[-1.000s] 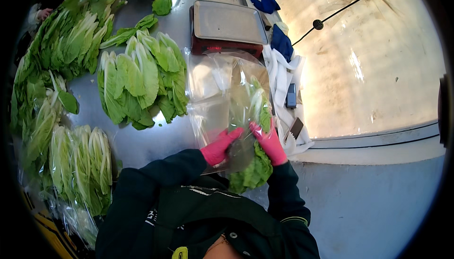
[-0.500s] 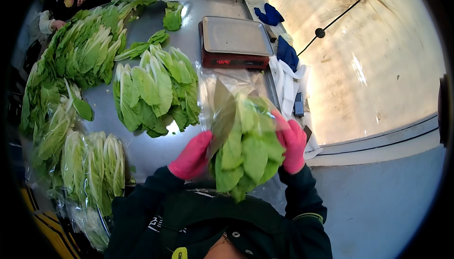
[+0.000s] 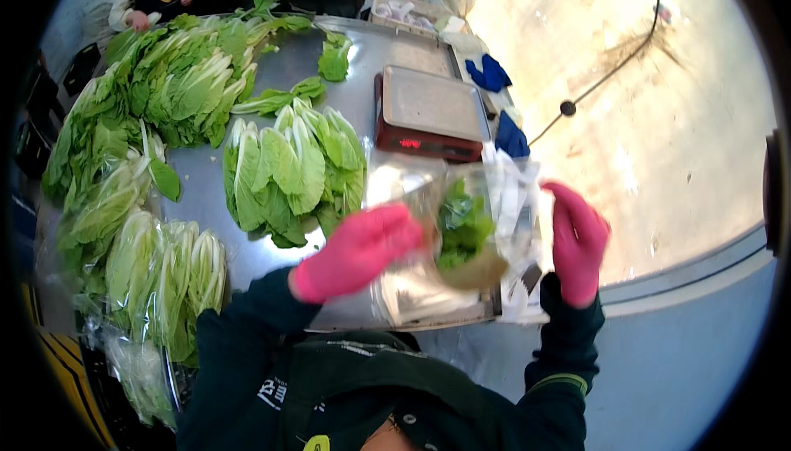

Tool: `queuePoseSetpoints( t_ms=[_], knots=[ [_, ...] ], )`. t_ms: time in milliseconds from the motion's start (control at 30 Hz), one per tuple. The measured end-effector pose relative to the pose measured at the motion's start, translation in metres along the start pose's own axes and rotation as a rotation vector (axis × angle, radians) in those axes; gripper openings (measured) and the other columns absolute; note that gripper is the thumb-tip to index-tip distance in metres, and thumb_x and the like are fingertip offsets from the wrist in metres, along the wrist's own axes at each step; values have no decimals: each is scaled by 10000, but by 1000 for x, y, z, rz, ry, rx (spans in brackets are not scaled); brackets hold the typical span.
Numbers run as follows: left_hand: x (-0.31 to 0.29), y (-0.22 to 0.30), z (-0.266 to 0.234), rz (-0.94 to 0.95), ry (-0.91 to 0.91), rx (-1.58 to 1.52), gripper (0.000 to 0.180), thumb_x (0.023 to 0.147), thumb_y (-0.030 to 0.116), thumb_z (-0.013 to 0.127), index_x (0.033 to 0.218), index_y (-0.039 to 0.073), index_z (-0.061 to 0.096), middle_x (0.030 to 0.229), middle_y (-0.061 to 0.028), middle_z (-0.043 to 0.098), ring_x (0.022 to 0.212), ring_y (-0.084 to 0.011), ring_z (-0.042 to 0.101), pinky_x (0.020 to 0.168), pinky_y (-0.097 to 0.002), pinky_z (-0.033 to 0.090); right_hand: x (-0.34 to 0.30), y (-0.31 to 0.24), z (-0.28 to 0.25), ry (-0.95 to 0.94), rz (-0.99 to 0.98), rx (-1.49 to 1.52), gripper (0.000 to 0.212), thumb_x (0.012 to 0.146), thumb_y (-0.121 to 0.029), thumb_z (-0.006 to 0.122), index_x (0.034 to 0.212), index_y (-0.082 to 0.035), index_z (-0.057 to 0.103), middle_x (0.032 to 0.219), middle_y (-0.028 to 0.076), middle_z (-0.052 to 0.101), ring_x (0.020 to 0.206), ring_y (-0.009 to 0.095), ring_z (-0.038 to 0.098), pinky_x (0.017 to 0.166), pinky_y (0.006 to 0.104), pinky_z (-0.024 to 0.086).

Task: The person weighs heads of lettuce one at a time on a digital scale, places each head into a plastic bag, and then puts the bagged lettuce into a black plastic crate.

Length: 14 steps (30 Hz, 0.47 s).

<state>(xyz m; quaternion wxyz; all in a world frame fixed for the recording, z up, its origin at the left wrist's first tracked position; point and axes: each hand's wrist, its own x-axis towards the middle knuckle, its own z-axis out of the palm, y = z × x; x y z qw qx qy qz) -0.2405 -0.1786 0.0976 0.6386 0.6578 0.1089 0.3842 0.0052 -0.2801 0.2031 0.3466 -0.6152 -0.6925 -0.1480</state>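
Observation:
My left hand point(image 3: 362, 249), in a pink glove and smeared by motion, has its fingers closed at the left edge of a clear plastic bag point(image 3: 430, 204). Dark green leaves point(image 3: 463, 233) show inside the bag, above a blurred brownish patch. My right hand point(image 3: 579, 241), also pink-gloved, is raised on the bag's right side with fingers stretched out and apart from the leaves. Left of the bag, a bunch of leafy greens point(image 3: 284, 167) with pale stems lies on the metal table point(image 3: 247, 266).
A red scale point(image 3: 432, 113) with a metal plate stands beyond the bag. Heaped greens point(image 3: 177, 80) and bagged greens point(image 3: 169, 278) line the left side. Blue cloths point(image 3: 490, 74) and white plastic point(image 3: 515, 196) lie along the right edge. Co-workers' hands point(image 3: 140, 21) are at the far side.
The greens were held low between both hands, stems inside the bag. Now the bag is farther off to the right, the leaves inside it, and my right hand has moved right and opened.

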Motion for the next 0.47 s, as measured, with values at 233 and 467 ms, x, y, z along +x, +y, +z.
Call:
queuePoseSetpoints(
  t_ms=[233, 467],
  knots=[
    [-20, -3, 10, -75, -74, -174, 224, 973, 194, 474, 871, 22, 574, 766, -24, 556, 721, -101, 523, 694, -250, 437, -2, -15, -7, -223, 54, 46, 308, 722, 108, 572, 992, -22, 642, 694, 120, 571, 636, 281, 544, 581, 337, 444],
    [-28, -12, 4, -27, -154, -213, 304, 989, 250, 444, 1082, 14, 610, 1011, -94, 618, 1019, -161, 551, 934, -303, 405, -11, -53, -6, -822, 47, 137, 330, 715, -227, 776, 963, -46, 655, 886, 123, 681, 893, 350, 633, 764, 385, 466]
  ],
)
